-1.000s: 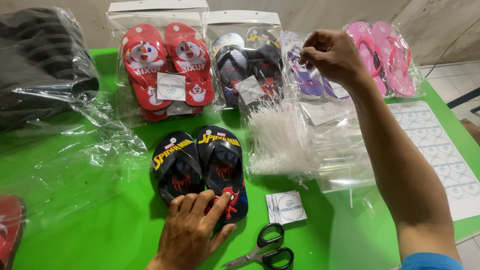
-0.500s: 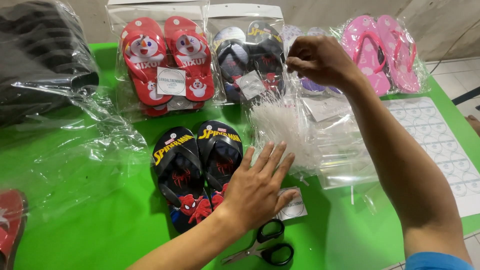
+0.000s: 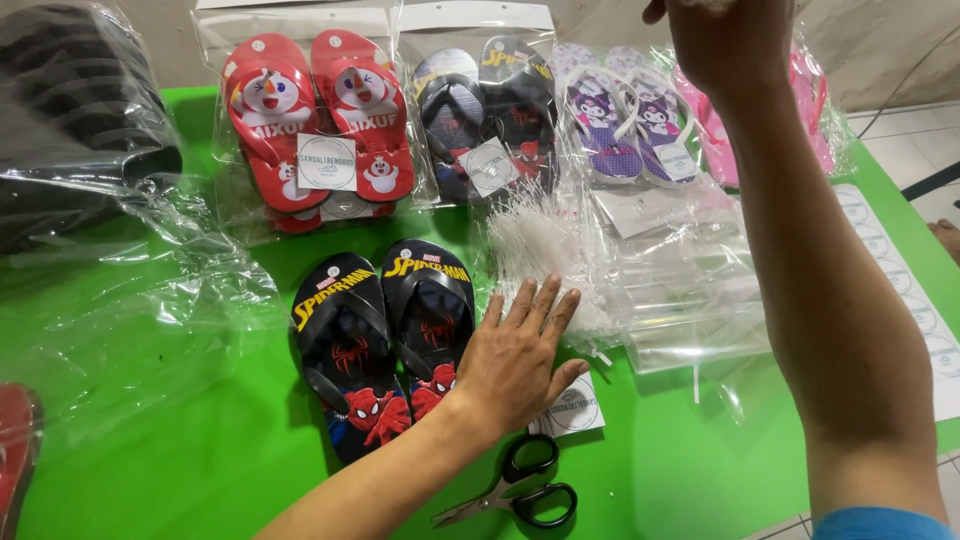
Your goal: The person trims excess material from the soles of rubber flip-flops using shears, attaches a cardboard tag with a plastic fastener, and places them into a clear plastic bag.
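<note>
My left hand [image 3: 520,350] lies flat on the green table [image 3: 680,470] with its fingers spread. It rests beside the right sandal of a loose pair of black flip-flops [image 3: 380,340] with red and yellow prints. Its fingertips touch a pile of thin white plastic tag fasteners [image 3: 540,245], and its heel partly covers a small white paper tag [image 3: 578,412]. My right hand [image 3: 730,40] is raised at the top edge, above the bagged sandals. Its fingers are cut off by the frame.
Black-handled scissors [image 3: 520,490] lie near the front edge. Bagged flip-flops line the back: red [image 3: 320,120], black [image 3: 485,110], purple [image 3: 625,120], pink [image 3: 815,110]. Clear bags [image 3: 680,290] are stacked mid-right, a sticker sheet [image 3: 900,280] far right. A wrapped dark bundle [image 3: 70,130] and loose plastic [image 3: 130,320] lie left.
My left hand slid right off the black flip-flops to the fastener pile and paper tag. My right hand rose higher toward the top of the view.
</note>
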